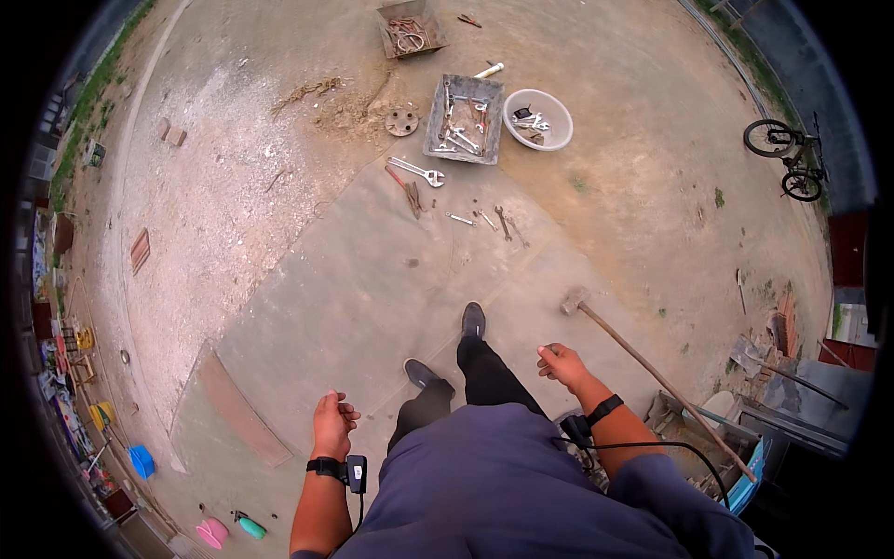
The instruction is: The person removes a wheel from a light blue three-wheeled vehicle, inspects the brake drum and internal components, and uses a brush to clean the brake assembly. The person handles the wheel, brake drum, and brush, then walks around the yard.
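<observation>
My left hand [333,421] hangs in the air at the lower left, fingers loosely bent and apart, with nothing seen in it. My right hand [562,364] is raised to the right of my feet, its fingers curled in and no object showing. Nearest to it is a sledgehammer [643,363], its head on the ground and its long wooden handle slanting down to the right. Ahead on the concrete lie an adjustable wrench [419,172], red-handled pliers [410,193], a small spanner [460,219] and a rusty spanner [503,224].
Farther ahead stand a grey bin [464,160] of spanners, a white basin [563,140] with tools and another bin [414,51]. A round metal plate [401,122] lies nearby. A bicycle [792,154] is at far right; a debris-filled cart [750,475] stands at lower right.
</observation>
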`<act>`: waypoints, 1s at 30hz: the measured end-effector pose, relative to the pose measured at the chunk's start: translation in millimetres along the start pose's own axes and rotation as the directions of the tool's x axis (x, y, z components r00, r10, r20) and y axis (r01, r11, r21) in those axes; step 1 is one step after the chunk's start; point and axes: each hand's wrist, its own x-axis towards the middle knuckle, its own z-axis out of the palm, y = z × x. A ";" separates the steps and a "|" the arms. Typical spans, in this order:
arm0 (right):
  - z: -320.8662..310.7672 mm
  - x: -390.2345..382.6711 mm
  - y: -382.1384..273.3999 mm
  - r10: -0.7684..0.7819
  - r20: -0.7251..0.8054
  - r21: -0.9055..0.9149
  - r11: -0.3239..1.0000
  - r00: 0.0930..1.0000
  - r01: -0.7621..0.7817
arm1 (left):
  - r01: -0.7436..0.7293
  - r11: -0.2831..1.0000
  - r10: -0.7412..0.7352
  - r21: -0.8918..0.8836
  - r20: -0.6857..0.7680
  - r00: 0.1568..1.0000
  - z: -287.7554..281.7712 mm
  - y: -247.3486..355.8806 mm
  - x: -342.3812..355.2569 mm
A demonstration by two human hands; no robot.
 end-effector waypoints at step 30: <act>109.4 -104.4 88.9 0.408 -0.464 0.793 0.587 0.786 0.163 | -0.404 0.485 -0.167 0.775 0.536 0.827 276.3 243.9 117.0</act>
